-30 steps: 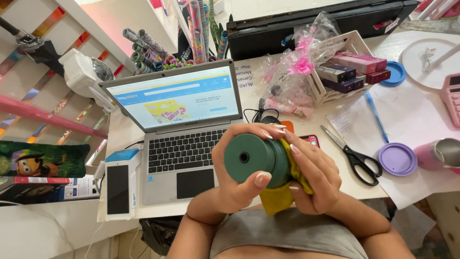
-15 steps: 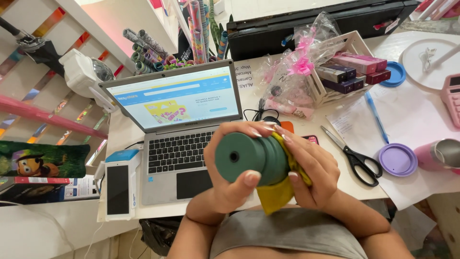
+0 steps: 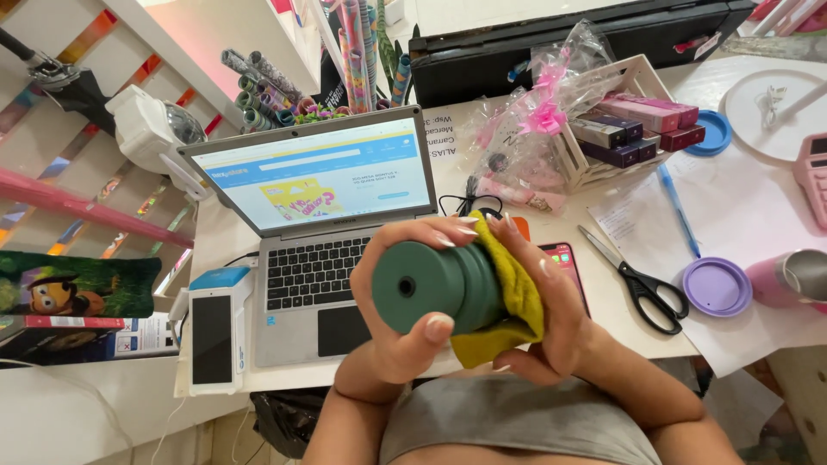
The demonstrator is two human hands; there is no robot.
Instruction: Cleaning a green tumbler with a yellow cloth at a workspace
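Observation:
A round green ribbed object (image 3: 431,287) with a small hole in its flat end is held up in front of my chest. My left hand (image 3: 392,340) grips it from the near side, thumb under its rim and fingers over the top. My right hand (image 3: 556,323) presses a yellow cloth (image 3: 512,301) against the object's right side. Both hands hover above the front edge of the white desk (image 3: 749,207), just over the open laptop (image 3: 323,250).
A phone (image 3: 568,263) lies by my right hand, with black scissors (image 3: 642,284), a purple lid (image 3: 715,286) and a blue pen (image 3: 676,207) further right. A white card terminal (image 3: 214,331) sits left of the laptop. A crate of boxes (image 3: 633,125) stands behind.
The green object has shifted left and tilted slightly. My right hand has slid the yellow cloth up and around its right side, uncovering more of the phone beneath.

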